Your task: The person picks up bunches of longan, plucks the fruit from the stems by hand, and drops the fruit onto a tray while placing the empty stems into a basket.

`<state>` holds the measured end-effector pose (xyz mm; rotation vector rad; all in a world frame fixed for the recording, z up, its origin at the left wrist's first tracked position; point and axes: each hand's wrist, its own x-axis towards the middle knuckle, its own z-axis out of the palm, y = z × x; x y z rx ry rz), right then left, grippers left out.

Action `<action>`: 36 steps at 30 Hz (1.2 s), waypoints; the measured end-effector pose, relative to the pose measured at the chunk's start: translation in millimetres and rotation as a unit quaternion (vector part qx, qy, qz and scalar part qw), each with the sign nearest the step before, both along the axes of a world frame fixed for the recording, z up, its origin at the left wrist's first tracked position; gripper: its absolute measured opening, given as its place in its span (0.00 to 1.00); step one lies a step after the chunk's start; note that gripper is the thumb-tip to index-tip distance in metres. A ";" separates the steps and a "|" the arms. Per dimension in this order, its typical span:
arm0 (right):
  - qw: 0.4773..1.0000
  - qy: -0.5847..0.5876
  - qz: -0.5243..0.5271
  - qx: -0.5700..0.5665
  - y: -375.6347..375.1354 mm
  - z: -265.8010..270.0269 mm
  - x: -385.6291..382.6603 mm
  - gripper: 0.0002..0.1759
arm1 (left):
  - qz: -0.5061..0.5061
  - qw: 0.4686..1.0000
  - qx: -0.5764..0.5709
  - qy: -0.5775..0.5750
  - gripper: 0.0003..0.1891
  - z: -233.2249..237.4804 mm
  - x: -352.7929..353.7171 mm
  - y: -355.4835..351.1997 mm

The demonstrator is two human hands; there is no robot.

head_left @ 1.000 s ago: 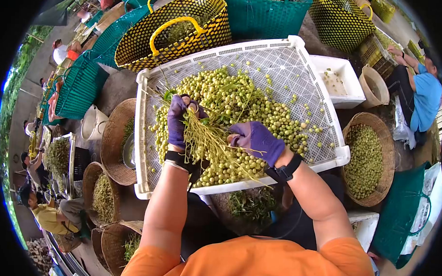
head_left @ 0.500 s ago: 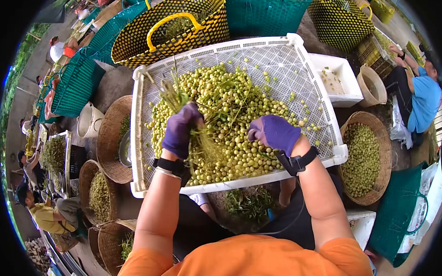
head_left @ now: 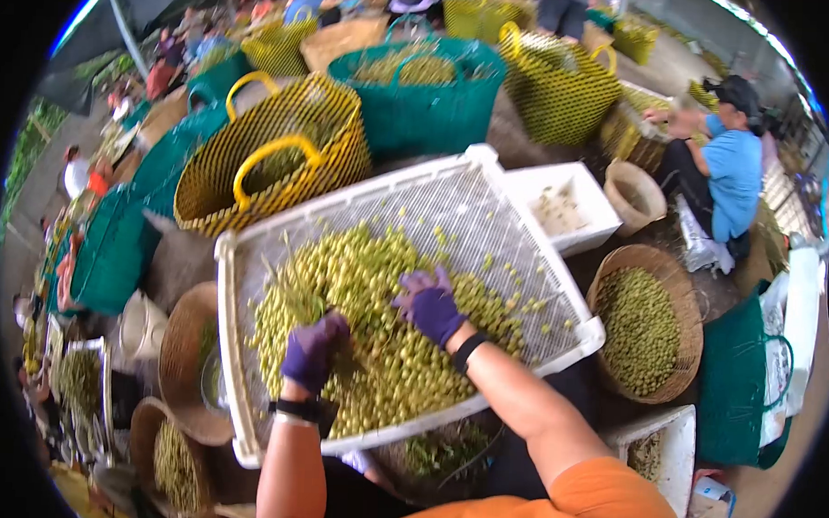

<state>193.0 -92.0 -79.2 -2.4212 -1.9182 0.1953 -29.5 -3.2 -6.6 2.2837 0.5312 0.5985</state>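
My left hand [head_left: 316,351], in a purple glove, is closed around a bunch of thin green stems [head_left: 294,296] that pokes out above and below the fist. My right hand [head_left: 431,305], gloved the same way, has its fingers spread over the heap of small round yellow-green fruits [head_left: 383,386], touching or just above it. The heap lies in a white mesh tray [head_left: 453,196] with a raised rim, tilted in view. Loose stems are mixed among the fruits, and some single fruits lie scattered toward the tray's far right side.
Beyond the tray stand a yellow-and-black woven basket [head_left: 337,119] and a teal basket [head_left: 420,113]. A white foam box [head_left: 571,219] and a wicker basket of fruits [head_left: 645,326] are on the right. Another wicker basket [head_left: 188,342] stands left. A person in blue [head_left: 732,179] sits at right.
My view has tipped upward, showing more of the background. The right hand has gone from closed fingers near the tray's right side to spread fingers over the heap's middle. The left still grips the stems.
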 end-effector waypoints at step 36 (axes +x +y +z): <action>0.735 0.519 -0.203 0.386 -44.9 80.1 66.7 0.08 | -0.008 0.953 -0.298 -0.046 0.19 -75.4 47.1 -23.5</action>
